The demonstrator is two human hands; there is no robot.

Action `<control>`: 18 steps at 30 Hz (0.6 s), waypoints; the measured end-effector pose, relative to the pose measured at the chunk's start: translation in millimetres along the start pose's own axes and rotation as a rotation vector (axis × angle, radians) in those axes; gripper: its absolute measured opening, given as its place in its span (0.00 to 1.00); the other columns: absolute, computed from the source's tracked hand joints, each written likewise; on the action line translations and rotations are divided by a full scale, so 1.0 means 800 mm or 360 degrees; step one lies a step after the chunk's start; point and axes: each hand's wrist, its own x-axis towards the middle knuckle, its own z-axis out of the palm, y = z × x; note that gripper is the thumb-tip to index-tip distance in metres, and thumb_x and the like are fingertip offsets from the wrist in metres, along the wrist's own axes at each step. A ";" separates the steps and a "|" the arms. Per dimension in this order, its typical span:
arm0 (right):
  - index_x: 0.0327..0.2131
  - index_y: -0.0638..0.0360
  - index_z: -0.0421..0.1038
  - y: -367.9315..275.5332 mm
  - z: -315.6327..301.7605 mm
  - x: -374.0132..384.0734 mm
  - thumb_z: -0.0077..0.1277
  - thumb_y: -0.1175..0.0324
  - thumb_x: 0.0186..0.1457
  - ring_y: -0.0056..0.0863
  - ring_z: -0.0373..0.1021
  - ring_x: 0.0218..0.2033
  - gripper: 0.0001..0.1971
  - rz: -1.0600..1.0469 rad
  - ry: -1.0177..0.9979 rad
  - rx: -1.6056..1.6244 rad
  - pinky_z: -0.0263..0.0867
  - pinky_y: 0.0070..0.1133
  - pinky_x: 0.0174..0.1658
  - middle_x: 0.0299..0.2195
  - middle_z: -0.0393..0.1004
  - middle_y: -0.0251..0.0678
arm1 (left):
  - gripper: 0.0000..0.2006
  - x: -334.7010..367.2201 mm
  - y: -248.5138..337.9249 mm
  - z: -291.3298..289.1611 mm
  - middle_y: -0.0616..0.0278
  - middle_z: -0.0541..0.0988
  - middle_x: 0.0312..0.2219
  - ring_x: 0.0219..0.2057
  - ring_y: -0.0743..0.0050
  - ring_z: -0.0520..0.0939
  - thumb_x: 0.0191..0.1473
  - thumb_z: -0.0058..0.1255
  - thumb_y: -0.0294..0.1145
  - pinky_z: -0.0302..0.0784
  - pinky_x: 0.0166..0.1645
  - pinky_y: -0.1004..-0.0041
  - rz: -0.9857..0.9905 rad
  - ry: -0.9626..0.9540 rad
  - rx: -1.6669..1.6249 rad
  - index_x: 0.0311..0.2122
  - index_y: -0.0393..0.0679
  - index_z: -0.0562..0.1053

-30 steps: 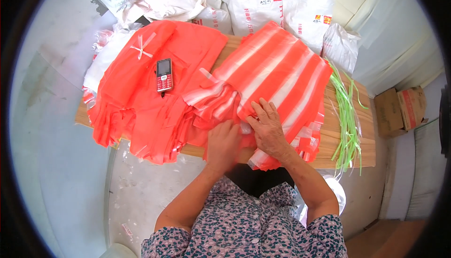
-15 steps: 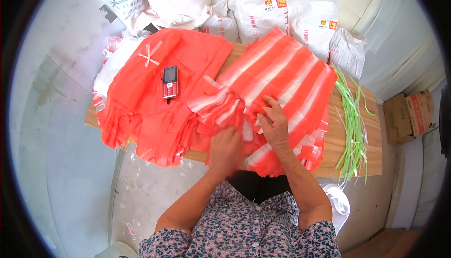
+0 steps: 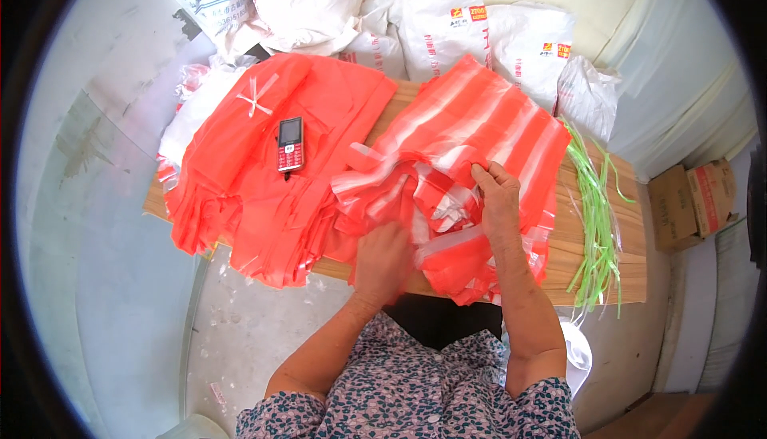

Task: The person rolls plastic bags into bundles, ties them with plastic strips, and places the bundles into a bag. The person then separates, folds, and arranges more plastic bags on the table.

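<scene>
A stack of red-and-white striped plastic bags [image 3: 479, 111] lies on the wooden table in front of me. My right hand [image 3: 499, 199] pinches the edge of the top striped plastic bag between thumb and fingers, holding it up and folded back. The bag's crumpled opening [image 3: 451, 199] shows to the left of those fingers. My left hand [image 3: 382, 262] is curled at the near left edge of the stack, close to the bunched bag ends. It is somewhat blurred, and what its fingers hold is hidden.
Left of the stack is a large pile of plain red plastic bags [image 3: 343, 95], with a mobile phone [image 3: 291, 145] on top. Green plastic strips [image 3: 593, 223] hang over the table's [image 3: 631, 255] right side. White sacks [image 3: 439, 23] stand behind; cardboard boxes [image 3: 675, 207] sit at right.
My right hand has moved right and slightly up, drawing the top bag's edge back so its crumpled opening shows. My left hand has stayed in nearly the same place.
</scene>
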 end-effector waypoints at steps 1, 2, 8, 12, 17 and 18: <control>0.30 0.60 0.75 -0.006 -0.002 0.000 0.51 0.68 0.55 0.07 0.54 0.19 0.06 0.0009 -0.0021 0.0034 0.50 0.11 0.22 0.20 0.65 0.18 | 0.16 0.000 0.000 0.000 0.57 0.73 0.42 0.43 0.58 0.73 0.43 0.57 0.30 0.65 0.46 0.64 0.0005 0.0006 -0.0004 0.41 0.41 0.73; 0.30 0.60 0.75 -0.012 -0.003 -0.002 0.51 0.68 0.55 0.07 0.54 0.19 0.06 0.0000 -0.0019 0.0032 0.50 0.11 0.22 0.20 0.65 0.18 | 0.16 -0.001 0.000 0.001 0.57 0.73 0.42 0.43 0.58 0.73 0.43 0.57 0.30 0.65 0.46 0.64 0.0015 0.0030 -0.0014 0.41 0.41 0.73; 0.29 0.60 0.75 -0.036 -0.028 -0.024 0.51 0.69 0.55 0.08 0.53 0.19 0.07 -0.0062 0.0001 -0.0001 0.49 0.11 0.23 0.20 0.65 0.18 | 0.17 -0.001 0.001 0.000 0.55 0.74 0.42 0.43 0.56 0.74 0.43 0.57 0.26 0.66 0.47 0.63 0.0038 0.0139 -0.0154 0.42 0.39 0.72; 0.33 0.62 0.75 -0.055 -0.049 -0.066 0.50 0.73 0.55 0.10 0.60 0.25 0.05 -0.0052 -0.0096 -0.0385 0.56 0.13 0.29 0.23 0.69 0.21 | 0.16 -0.007 0.022 0.003 0.54 0.75 0.41 0.43 0.58 0.75 0.47 0.54 0.23 0.70 0.47 0.66 -0.0073 0.0199 -0.0449 0.45 0.37 0.72; 0.37 0.69 0.73 -0.041 -0.076 -0.130 0.53 0.73 0.52 0.20 0.72 0.34 0.10 -0.0376 -0.0095 -0.0717 0.67 0.19 0.36 0.30 0.76 0.35 | 0.13 -0.018 0.050 0.016 0.57 0.76 0.41 0.42 0.69 0.76 0.54 0.49 0.24 0.72 0.46 0.72 -0.0772 -0.0058 -0.1430 0.46 0.36 0.71; 0.37 0.69 0.72 -0.036 -0.080 -0.140 0.53 0.74 0.51 0.26 0.72 0.36 0.10 -0.0489 -0.0124 -0.0796 0.67 0.21 0.39 0.33 0.76 0.39 | 0.13 -0.018 0.054 0.016 0.59 0.76 0.41 0.42 0.73 0.77 0.55 0.47 0.24 0.72 0.45 0.74 -0.1173 -0.0195 -0.2050 0.47 0.36 0.70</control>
